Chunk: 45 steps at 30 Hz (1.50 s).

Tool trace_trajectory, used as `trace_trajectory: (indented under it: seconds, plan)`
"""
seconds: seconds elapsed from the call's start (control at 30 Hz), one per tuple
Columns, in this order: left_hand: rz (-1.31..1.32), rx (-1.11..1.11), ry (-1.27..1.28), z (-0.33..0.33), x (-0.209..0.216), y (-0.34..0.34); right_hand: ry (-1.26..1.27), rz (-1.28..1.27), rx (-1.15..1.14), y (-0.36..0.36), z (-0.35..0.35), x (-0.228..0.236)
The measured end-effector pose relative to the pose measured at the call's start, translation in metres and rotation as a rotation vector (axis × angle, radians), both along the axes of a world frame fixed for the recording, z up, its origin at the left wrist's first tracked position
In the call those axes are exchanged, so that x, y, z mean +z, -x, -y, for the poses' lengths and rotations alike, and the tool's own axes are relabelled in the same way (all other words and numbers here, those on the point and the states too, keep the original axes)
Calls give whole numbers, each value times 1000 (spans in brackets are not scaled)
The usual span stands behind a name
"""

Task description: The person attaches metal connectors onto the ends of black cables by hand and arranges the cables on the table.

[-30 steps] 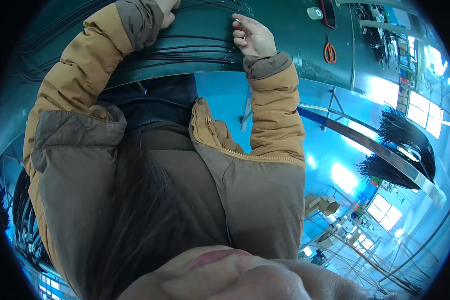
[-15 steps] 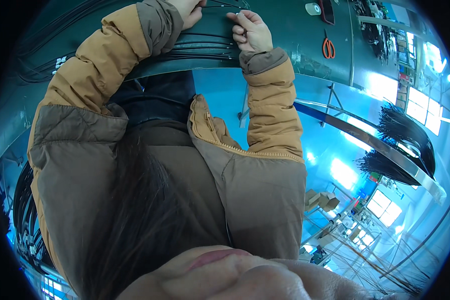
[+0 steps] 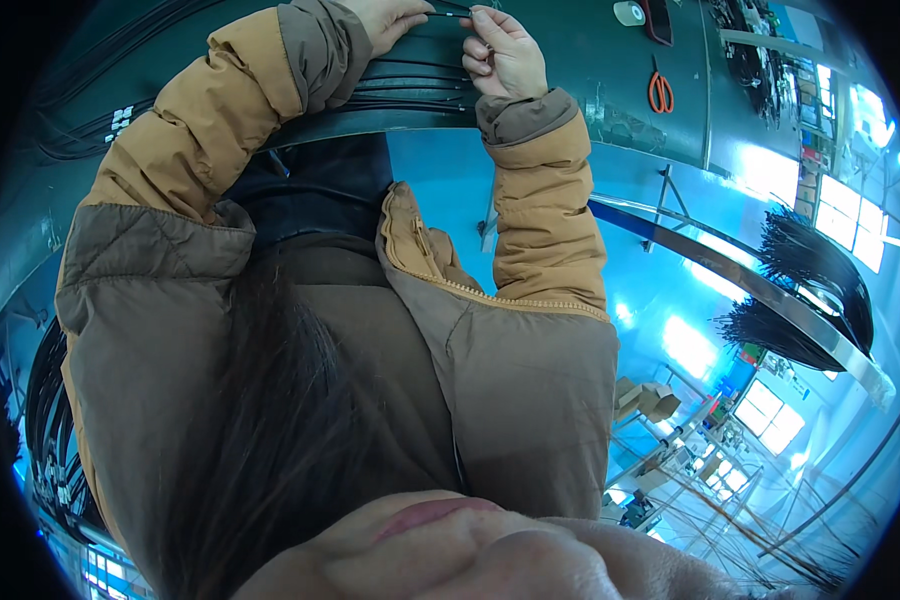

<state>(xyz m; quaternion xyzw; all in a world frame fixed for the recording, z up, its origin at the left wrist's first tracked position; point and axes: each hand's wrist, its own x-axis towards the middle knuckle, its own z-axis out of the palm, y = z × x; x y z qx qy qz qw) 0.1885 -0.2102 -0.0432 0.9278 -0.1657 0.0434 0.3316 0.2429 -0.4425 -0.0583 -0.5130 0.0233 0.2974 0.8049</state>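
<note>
A thin black cable (image 3: pixel 448 14) stretches between my two hands above the green table (image 3: pixel 610 60). My left hand (image 3: pixel 385 22) pinches it at the left, thumb and fingertips pressed together. From the right, my right hand (image 3: pixel 507 58) grips the cable's other side between thumb and forefinger, its remaining fingers curled in. A short light mark shows on the cable between the hands. Several more black cables (image 3: pixel 415 92) lie side by side on the table just below my hands, running left under my left sleeve.
Orange-handled scissors (image 3: pixel 660 95) lie right of my right hand, with a white roll (image 3: pixel 629 14) and a dark, red-edged flat object (image 3: pixel 657 20) beyond. Cables with white connectors (image 3: pixel 120 122) lie at left. A metal rail at right carries black cable bundles (image 3: pixel 815 270).
My right thumb and forefinger have closed on the cable near my left fingertips. My left hand has shifted slightly right, and the cable now spans both hands.
</note>
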Motion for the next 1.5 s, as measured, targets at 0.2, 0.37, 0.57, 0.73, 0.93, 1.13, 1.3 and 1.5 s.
trace_trajectory:
  seconds: [0.2, 0.37, 0.57, 0.73, 0.93, 1.13, 1.3, 1.5]
  plan:
    - [-18, 12, -4, 1, -2, 1, 81, 77, 29, 5, -3, 3]
    - [61, -53, 5, 6, -1, 6, 378, 181, 206, 15, -22, 18]
    - [180, -36, 172, 7, 18, 11, -219, -278, 119, 9, -12, 23]
    - [284, 10, 147, 10, 11, 13, -249, -254, -66, -9, 7, -25]
    - [289, -11, 161, 10, 10, 15, -166, -185, -38, -6, 11, -24]
    - [264, -11, 160, 10, 2, 15, 65, -22, 123, 6, 8, -1]
    - [240, -8, 106, 10, 0, 13, 85, 47, 26, 19, -14, 19]
    - [264, -3, 144, 13, 6, 10, -219, -124, 27, -6, 9, -18]
